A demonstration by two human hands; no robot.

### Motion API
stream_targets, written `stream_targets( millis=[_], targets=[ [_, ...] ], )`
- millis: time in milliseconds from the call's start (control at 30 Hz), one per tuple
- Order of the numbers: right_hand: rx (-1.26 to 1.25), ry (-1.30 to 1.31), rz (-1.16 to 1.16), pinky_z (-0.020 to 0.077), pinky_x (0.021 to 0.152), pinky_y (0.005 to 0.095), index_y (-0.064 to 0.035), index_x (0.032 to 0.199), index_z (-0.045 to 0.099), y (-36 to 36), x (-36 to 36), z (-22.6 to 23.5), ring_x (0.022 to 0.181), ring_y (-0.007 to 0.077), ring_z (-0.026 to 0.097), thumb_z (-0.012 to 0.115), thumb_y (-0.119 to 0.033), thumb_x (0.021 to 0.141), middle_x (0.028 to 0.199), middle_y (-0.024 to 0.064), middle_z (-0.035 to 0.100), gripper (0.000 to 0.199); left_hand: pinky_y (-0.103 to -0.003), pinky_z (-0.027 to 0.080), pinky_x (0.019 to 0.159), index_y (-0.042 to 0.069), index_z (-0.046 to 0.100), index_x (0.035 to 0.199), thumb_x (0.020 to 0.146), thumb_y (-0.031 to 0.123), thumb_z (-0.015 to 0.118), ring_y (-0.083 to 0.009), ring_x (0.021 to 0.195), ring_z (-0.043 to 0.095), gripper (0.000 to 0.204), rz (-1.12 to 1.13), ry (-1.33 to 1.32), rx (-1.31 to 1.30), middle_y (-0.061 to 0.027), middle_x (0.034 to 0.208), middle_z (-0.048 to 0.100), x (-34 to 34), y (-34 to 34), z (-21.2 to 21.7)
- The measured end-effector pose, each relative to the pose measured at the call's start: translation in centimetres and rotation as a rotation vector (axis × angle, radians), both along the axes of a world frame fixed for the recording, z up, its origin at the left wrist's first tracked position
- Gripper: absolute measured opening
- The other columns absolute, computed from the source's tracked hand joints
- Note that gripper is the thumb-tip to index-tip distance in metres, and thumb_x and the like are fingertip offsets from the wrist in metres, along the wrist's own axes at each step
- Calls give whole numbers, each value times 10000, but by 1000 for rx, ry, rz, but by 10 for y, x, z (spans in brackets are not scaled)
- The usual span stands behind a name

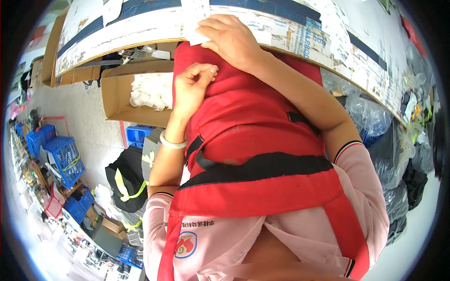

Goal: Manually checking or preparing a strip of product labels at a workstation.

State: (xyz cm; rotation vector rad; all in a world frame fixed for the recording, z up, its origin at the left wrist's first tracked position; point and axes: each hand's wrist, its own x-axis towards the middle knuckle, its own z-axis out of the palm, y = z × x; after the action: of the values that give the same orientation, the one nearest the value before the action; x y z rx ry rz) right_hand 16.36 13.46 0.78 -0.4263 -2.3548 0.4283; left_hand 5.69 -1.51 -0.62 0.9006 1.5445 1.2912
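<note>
At the edge of the worktable (290,35), my right hand (232,42) has its fingers and thumb on a small flat white piece (194,36). That piece reaches slightly over the edge, and I cannot tell whether it is paper or cloth. More white strips (195,11) lie just beyond it. My left hand (193,86) is curled closed over the lap of my red apron (243,103), thumb against the fingers. Whatever may be inside those fingers is hidden. The left hand is apart from the white piece.
Below the table's left part stands an open cardboard box (117,96) holding white cloth-like pieces (152,91). A black bundle tied with a yellow-green strip (124,185) sits left of me. Blue crates (65,159) stand farther left. Clear plastic bags (370,114) lie at the right.
</note>
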Motion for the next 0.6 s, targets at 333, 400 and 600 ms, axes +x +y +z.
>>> stream_targets(
  millis=[333, 400, 600],
  targets=[
    [-18, -3, 2, 448, 760, 343, -109, 822, 657, -6, -1, 15, 819, 222, 604, 661, -170, 786, 835, 19, 656, 71, -242, 509, 643, -31, 669, 936, 975, 332, 510, -124, 706, 616, 398, 23, -504, -120, -84, 822, 666, -32, -5, 2],
    [-64, 24, 70, 445, 734, 353, -111, 795, 643, -20, 4, 26, 784, 232, 595, 668, -165, 779, 814, 19, 645, 61, -251, 513, 636, -34, 664, 950, 981, 367, 478, -136, 705, 621, 443, 37, -618, -82, -89, 822, 668, -33, 2, 13],
    [-404, -46, 427, 472, 722, 310, -81, 826, 638, -76, 31, 46, 783, 202, 593, 712, -119, 775, 837, 39, 629, 97, -247, 508, 612, -20, 669, 1013, 911, 181, 623, -120, 690, 623, 230, 201, -597, 16, -73, 821, 680, -31, 19, 36]
  ],
)
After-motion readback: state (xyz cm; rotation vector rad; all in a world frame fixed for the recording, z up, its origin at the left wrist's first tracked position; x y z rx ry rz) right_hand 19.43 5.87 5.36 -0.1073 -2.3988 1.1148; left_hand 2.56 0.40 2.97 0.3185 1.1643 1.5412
